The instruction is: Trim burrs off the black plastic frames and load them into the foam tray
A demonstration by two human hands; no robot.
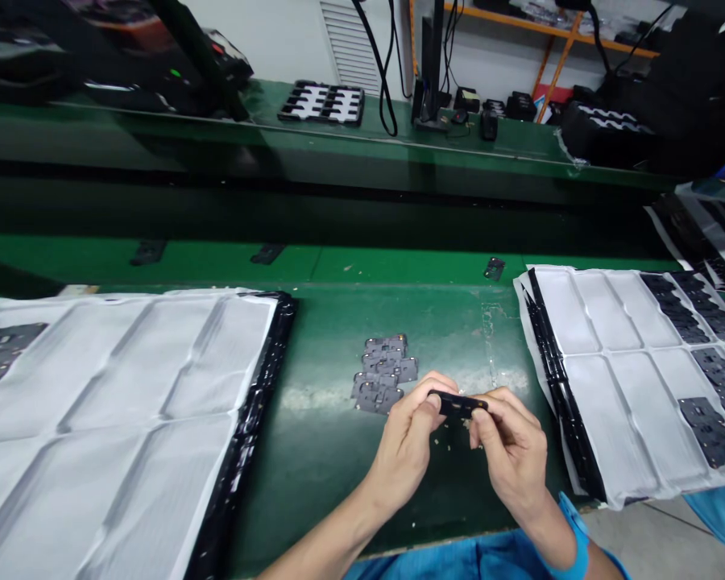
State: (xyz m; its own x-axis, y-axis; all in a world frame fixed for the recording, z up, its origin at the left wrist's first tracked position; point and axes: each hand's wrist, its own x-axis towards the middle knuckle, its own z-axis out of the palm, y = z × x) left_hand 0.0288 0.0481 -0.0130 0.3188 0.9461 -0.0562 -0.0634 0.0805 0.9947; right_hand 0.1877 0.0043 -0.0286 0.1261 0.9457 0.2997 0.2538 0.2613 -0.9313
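Between my two hands, above the green tabletop, is a small black plastic part (457,405), seen nearly edge-on. My left hand (412,427) pinches its left end between thumb and fingers. At the other end, the thumb and fingers of my right hand (512,439) close on it. Just left of my hands lies a loose, overlapping pile of flat dark grey plastic parts (380,374). Small pale crumbs are scattered on the table below the held part.
Left stands a stack of white-lined trays (138,362) with a few dark parts. Another stack of compartment trays (616,387), partly filled with dark parts, stands right. Single parts (494,268) lie along the table's back. A raised green shelf (338,153) runs behind.
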